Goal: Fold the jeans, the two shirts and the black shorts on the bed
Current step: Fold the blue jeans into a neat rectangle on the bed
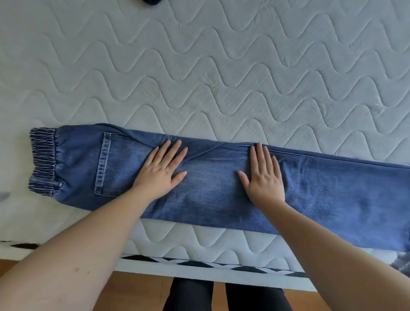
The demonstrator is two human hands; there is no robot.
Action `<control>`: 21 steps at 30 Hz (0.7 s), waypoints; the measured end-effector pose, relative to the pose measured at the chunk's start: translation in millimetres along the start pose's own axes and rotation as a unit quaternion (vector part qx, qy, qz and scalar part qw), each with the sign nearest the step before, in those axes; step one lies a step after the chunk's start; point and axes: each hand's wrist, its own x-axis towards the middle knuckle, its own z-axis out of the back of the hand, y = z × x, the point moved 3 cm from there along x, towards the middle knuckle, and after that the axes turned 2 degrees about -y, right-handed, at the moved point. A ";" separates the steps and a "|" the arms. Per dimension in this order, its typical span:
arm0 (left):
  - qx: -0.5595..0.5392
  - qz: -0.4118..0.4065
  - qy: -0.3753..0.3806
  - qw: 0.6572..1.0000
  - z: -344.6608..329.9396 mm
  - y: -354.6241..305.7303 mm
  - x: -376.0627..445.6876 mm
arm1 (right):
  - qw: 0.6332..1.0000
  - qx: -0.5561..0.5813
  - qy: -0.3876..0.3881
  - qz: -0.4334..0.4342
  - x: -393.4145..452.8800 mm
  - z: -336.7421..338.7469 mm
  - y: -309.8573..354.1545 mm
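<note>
The blue jeans [213, 184] lie flat along the near edge of the bed, folded lengthwise with one leg over the other. Their elastic waistband is at the left and the legs run off the right edge of the view. My left hand [163, 167] presses flat on the denim just right of the back pocket, fingers straight and spread. Laid flat with straight fingers, my right hand [264, 175] presses the thigh part a little further right. A scrap of dark cloth [152, 1] shows at the top edge. No shirts are in view.
The white quilted mattress [221, 77] stretches bare behind the jeans. Its front edge [199, 246] and a black-and-white patterned band run below them. A wooden floor [137, 293] and my dark-clad legs show at the bottom.
</note>
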 end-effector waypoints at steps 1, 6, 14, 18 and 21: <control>-0.002 0.000 0.002 1.000 -0.3 0.7 0.2 | 1.000 -0.002 0.003 -0.011 -4.5 -0.3 -8.6; -0.006 -0.006 0.004 1.000 -2.3 2.6 0.3 | 0.998 0.003 0.007 -0.061 -23.0 0.2 -44.1; -0.015 -0.017 -0.028 0.999 -2.6 1.4 0.0 | 0.998 0.014 0.035 -0.053 -20.2 -9.0 -55.7; -0.001 -0.012 -0.024 1.000 -2.2 1.5 0.9 | 0.992 0.065 -0.012 -0.108 -24.6 5.5 -27.5; 0.011 -0.009 -0.016 1.000 -4.9 1.5 -0.4 | 0.991 0.099 -0.065 -0.069 -25.3 20.3 41.1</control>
